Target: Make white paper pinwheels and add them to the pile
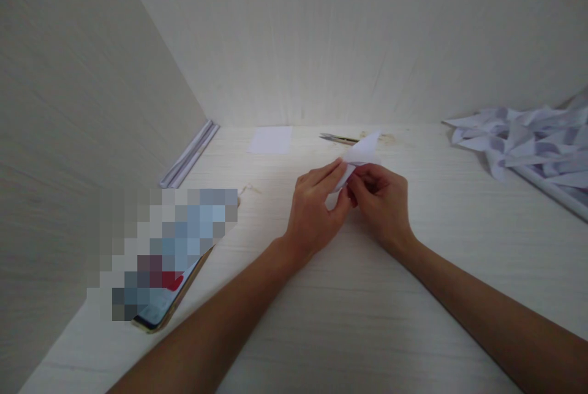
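Observation:
A piece of white paper (pixel 365 149), folded and with one pointed corner rising up and away from me, is held between both hands above the table. My left hand (pixel 318 201) is closed on its left side, with the thumb below and the fingers over the top. The fingers of my right hand (pixel 381 198) pinch the paper's lower right edge, and the fingertips partly hide the fold. Just behind the paper lies a pair of scissors (pixel 339 138), its handles partly covered from view.
A flat white paper square (pixel 270 140) lies near the back wall. Rolled paper tubes (pixel 190 154) rest along the left wall. A phone (pixel 156 314), mostly blurred out, lies at the left. Several folded paper pieces (pixel 523 140) are heaped at the right, beside a paper tube (pixel 551 189).

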### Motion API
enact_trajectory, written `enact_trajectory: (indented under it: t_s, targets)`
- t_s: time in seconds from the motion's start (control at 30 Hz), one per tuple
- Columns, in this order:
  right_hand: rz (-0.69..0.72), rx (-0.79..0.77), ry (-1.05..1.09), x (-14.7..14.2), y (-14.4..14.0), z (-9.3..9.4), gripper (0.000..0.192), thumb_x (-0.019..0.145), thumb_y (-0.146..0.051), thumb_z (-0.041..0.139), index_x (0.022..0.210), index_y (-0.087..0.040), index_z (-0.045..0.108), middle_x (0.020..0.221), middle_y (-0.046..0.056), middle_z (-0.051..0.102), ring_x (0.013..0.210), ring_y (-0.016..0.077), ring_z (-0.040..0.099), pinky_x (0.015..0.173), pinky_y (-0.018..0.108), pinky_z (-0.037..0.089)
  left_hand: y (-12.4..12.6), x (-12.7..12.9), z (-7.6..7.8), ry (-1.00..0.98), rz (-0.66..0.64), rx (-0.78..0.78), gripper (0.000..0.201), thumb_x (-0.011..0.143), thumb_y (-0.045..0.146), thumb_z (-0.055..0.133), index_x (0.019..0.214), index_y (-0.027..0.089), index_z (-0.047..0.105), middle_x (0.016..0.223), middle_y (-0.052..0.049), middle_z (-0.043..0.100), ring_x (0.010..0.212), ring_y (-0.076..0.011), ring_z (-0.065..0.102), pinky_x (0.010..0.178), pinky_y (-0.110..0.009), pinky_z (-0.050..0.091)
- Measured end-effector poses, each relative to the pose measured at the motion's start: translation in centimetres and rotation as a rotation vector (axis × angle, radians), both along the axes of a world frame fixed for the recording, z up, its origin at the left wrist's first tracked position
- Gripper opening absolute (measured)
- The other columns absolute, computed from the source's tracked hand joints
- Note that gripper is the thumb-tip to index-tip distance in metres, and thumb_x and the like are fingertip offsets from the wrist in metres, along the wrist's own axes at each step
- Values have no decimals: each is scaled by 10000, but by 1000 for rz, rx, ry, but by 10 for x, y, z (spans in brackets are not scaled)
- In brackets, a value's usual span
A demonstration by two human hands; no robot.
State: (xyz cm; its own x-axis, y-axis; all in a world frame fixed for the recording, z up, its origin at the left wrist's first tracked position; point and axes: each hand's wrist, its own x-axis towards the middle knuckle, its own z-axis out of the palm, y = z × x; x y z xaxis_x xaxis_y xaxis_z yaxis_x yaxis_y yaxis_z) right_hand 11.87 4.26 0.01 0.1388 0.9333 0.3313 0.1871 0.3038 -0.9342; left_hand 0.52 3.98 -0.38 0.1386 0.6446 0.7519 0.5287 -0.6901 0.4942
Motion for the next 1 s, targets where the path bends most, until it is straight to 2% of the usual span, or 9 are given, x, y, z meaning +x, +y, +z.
enact_trajectory:
  t_s: [0.27,0.8,0.9,1.0]
  targets:
    - [-48,15,-188,-1,-2,2,107,720,-204,522,635,-146,554,480,-14,537,411,92,495,424,215,384,2,-1,4,-123,35,-200,245,721,141,538,943,147,641,957,-71,681,849,-145,625,786,-281,491]
    - [-46,10,-219,-2,-2,2,118,718,-198,516,619,-147,551,490,-10,533,432,91,490,424,207,359,3,-2,2,-181,56,-267,250,688,168,560,919,149,653,914,-51,691,811,-154,628,776,-300,497]
    - [-40,-10,-187,-1,-1,2,114,714,-205,517,621,-146,548,484,-10,535,413,88,485,419,207,365,4,-3,2,-180,45,-270,308,648,135,565,946,152,642,956,-58,682,864,-166,622,823,-315,484]
    - [-30,-48,-137,1,1,1,118,708,-217,517,613,-148,532,456,-18,526,378,80,463,397,201,356,6,-4,0,-204,-33,-324,446,602,41,512,1021,159,606,1030,-59,658,945,-168,602,882,-310,455]
